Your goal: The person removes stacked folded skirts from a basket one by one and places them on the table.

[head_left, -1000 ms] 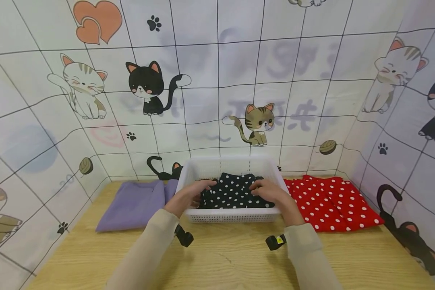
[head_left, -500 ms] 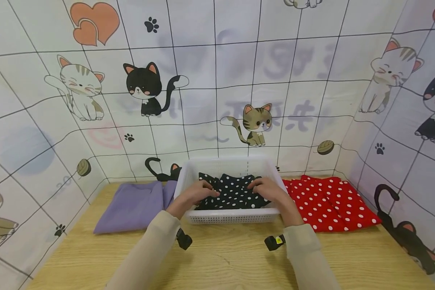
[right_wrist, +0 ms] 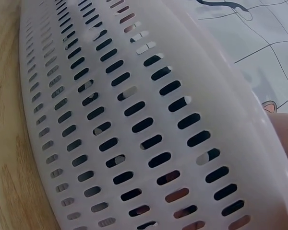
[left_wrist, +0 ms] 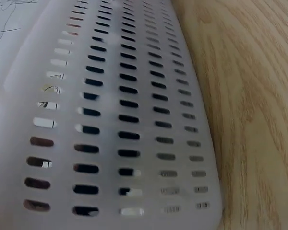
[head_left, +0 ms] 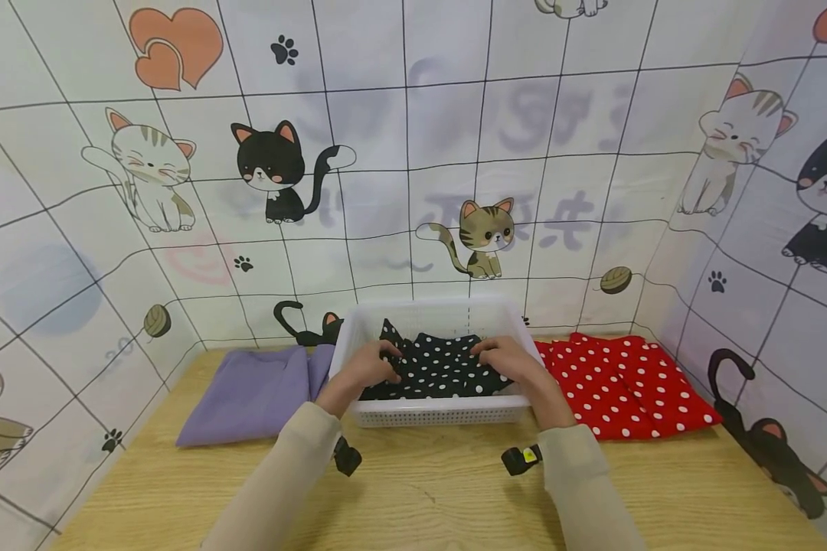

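Black cloth with white dots lies loosely gathered in a white perforated plastic basket. My left hand reaches over the basket's left front corner and grips the cloth's left part, where a pointed corner stands up. From the right side, my right hand pinches the cloth with bent fingers. Both wrist views are mostly filled by the slotted basket wall, dark cloth showing through the slots. Part of the right hand shows past the rim in the right wrist view; the fingertips are partly hidden in the cloth.
Folded purple cloth lies left of the basket, and red cloth with white dots lies to its right. Everything rests on a wooden table. A cat-printed wall covering stands close behind and at both sides.
My left hand dipped over the cloth, then drew slightly back left. The black cloth's left part spread leftward and its corner rose. My right hand stayed nearly in place.
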Demonstrator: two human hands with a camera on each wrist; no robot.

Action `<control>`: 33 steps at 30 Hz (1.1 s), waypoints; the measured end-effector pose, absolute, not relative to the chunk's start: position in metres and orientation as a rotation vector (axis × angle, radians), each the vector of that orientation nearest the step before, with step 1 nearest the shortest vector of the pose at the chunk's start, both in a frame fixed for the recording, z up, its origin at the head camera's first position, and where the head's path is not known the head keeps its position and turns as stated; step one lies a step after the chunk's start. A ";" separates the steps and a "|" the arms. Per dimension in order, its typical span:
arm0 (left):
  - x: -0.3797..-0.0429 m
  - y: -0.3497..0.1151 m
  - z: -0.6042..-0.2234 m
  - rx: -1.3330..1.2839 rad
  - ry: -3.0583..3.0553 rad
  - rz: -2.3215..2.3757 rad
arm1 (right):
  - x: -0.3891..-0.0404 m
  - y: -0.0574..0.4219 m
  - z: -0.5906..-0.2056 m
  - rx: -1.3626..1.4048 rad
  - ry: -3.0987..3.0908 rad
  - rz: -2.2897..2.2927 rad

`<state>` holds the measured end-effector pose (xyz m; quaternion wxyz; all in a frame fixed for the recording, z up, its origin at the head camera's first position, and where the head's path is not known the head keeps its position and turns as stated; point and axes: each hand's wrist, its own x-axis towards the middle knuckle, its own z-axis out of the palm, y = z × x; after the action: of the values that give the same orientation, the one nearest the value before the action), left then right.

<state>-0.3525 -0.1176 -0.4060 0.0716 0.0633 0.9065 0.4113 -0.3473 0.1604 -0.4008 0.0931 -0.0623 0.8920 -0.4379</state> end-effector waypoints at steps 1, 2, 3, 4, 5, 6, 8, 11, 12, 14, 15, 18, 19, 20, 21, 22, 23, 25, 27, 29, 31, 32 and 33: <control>-0.353 -0.118 -0.406 0.197 2.752 1.205 | -0.347 0.160 -0.400 -0.181 2.642 -1.304; -0.353 -0.118 -0.407 0.199 2.768 1.184 | -0.350 0.161 -0.402 -0.167 2.624 -1.324; -0.353 -0.118 -0.407 0.193 2.772 1.177 | -0.350 0.161 -0.402 -0.156 2.611 -1.337; -0.354 -0.118 -0.407 0.196 2.773 1.173 | -0.351 0.161 -0.403 -0.150 2.597 -1.347; -0.355 -0.119 -0.407 0.197 2.764 1.182 | -0.351 0.161 -0.403 -0.139 2.586 -1.354; -0.355 -0.118 -0.407 0.198 2.753 1.197 | -0.351 0.161 -0.403 -0.118 2.564 -1.375; -0.356 -0.118 -0.406 0.202 2.733 1.226 | -0.352 0.161 -0.403 -0.058 2.516 -1.437; -0.357 -0.118 -0.406 0.222 2.721 1.253 | -0.350 0.160 -0.400 0.009 2.462 -1.507; -0.357 -0.118 -0.406 0.224 2.719 1.262 | -0.350 0.160 -0.400 0.022 2.440 -1.540; -0.357 -0.118 -0.405 0.212 2.712 1.294 | -0.350 0.161 -0.399 0.004 2.434 -1.576; -0.357 -0.118 -0.405 0.196 2.702 1.323 | -0.350 0.162 -0.399 -0.004 2.428 -1.601; -0.358 -0.118 -0.403 0.149 2.678 1.414 | -0.349 0.165 -0.398 -0.030 2.382 -1.703; -0.358 -0.119 -0.402 0.137 2.669 1.445 | -0.349 0.166 -0.398 -0.034 2.363 -1.741; -0.358 -0.119 -0.401 0.129 2.661 1.475 | -0.349 0.167 -0.398 -0.039 2.332 -1.786; -0.357 -0.119 -0.400 0.128 2.655 1.500 | -0.350 0.168 -0.398 -0.025 2.296 -1.837; -0.357 -0.119 -0.399 0.133 2.653 1.520 | -0.350 0.169 -0.398 -0.032 2.264 -1.882; -0.356 -0.119 -0.398 0.140 2.650 1.538 | -0.350 0.170 -0.398 -0.029 2.230 -1.929; -0.354 -0.119 -0.394 0.163 2.640 1.574 | -0.350 0.172 -0.397 -0.042 2.168 -2.006; -0.352 -0.120 -0.391 0.176 2.645 1.598 | -0.349 0.174 -0.395 -0.048 2.108 -2.068; -0.350 -0.121 -0.389 0.191 2.654 1.617 | -0.349 0.175 -0.393 -0.054 2.061 -2.103; -0.348 -0.122 -0.386 0.186 2.658 1.644 | -0.348 0.177 -0.391 -0.063 2.040 -2.119; -0.347 -0.122 -0.385 0.181 2.662 1.656 | -0.347 0.177 -0.390 -0.060 2.030 -2.130; -0.346 -0.123 -0.383 0.185 2.658 1.672 | -0.346 0.178 -0.388 -0.055 2.022 -2.136</control>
<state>-0.3461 -0.1227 -0.3831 -0.0018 0.0587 0.8450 0.5316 -0.3462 0.1777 -0.3882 0.0998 -0.0187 0.6838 -0.7225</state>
